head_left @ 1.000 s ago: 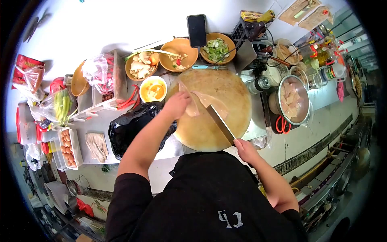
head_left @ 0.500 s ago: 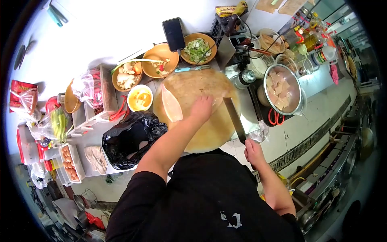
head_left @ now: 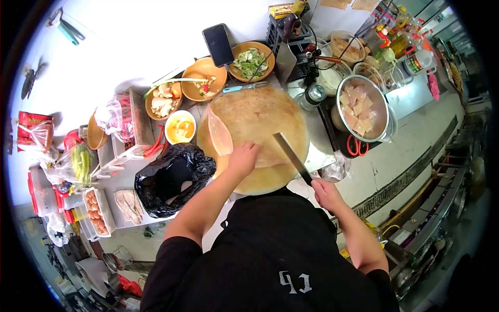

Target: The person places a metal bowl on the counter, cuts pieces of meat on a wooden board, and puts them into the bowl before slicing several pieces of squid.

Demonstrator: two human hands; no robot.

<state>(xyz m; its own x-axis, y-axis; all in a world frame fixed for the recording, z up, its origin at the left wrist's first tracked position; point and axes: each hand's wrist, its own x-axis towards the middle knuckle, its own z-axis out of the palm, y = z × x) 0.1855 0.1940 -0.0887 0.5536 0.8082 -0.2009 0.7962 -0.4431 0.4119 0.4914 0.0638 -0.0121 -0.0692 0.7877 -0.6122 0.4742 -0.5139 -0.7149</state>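
Note:
My left hand (head_left: 244,158) is over the round wooden chopping board (head_left: 254,112), its fingers on a thin, pale piece of meat or fish (head_left: 268,158) that blends into the wood. To its upper left lies a longer pale fillet (head_left: 220,134), with its lower end close to my wrist. In my right hand (head_left: 327,194) is the handle of a cleaver (head_left: 292,157). The blade is held over the board's right side, its tip pointing up and left, apart from the left hand. Part of the thin piece is hidden by the left fingers.
Right of the board stands a metal pot (head_left: 363,109) with pale cut pieces, near red-handled scissors (head_left: 356,146). A black-bagged bin (head_left: 174,179) sits at left. Behind are bowls of greens (head_left: 252,63), garlic and ginger (head_left: 164,99), egg (head_left: 180,127), and a phone (head_left: 218,44).
My left hand has come down and left across the board, and the thin pale piece has moved with it. The cleaver tip has shifted slightly left and down.

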